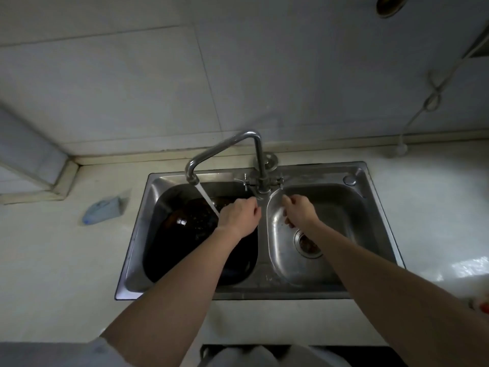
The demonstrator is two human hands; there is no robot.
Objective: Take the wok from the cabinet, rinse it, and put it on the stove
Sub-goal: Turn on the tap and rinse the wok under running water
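The wok (195, 229) lay dark and wet in the left basin of the steel sink (381, 221), under and to the left of my left hand (239, 215), nearly filling that basin. A stream of water (207, 198) ran from the faucet spout (191, 176) slantwise down into the wok, passing just to the left of my left knuckles. My left hand was curled, its fingertips reaching toward the left tap handle (245, 181) at the faucet base; whether it actually pinched the handle I could not tell. My right hand (299, 210) hung over the right basin, fingers loosely bent and holding nothing I could see, its fingertips near the right tap handle (280, 181). Below my right wrist sat the drain strainer (307, 243). Well off to the left of my left arm, a bluish cloth or sponge (104, 211) lay on the pale counter (53, 260).
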